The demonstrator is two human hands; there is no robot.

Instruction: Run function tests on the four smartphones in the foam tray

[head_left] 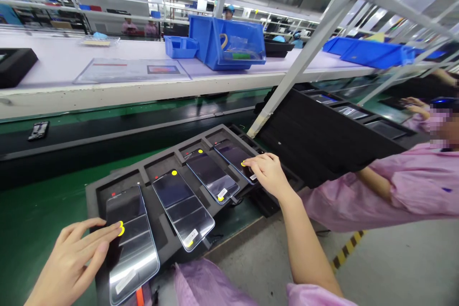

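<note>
Several phones with dark glossy screens lie in a black foam tray. My left hand reaches over the nearest-left phone, fingers stretched out and thumb apart. Two yellow round stickers show at its fingertips; whether they cling to the fingers or the glass I cannot tell. My right hand is over the far-right phone, its fingertips together at a yellow round sticker. Between the hands, two more phones, a left one and a right one, carry yellow dots and white labels.
The foam tray tilts beside a dark conveyor belt, where a small device lies. Blue bins stand on the white bench behind. A slanted white post rises near my right hand. A co-worker's pink sleeve is at right.
</note>
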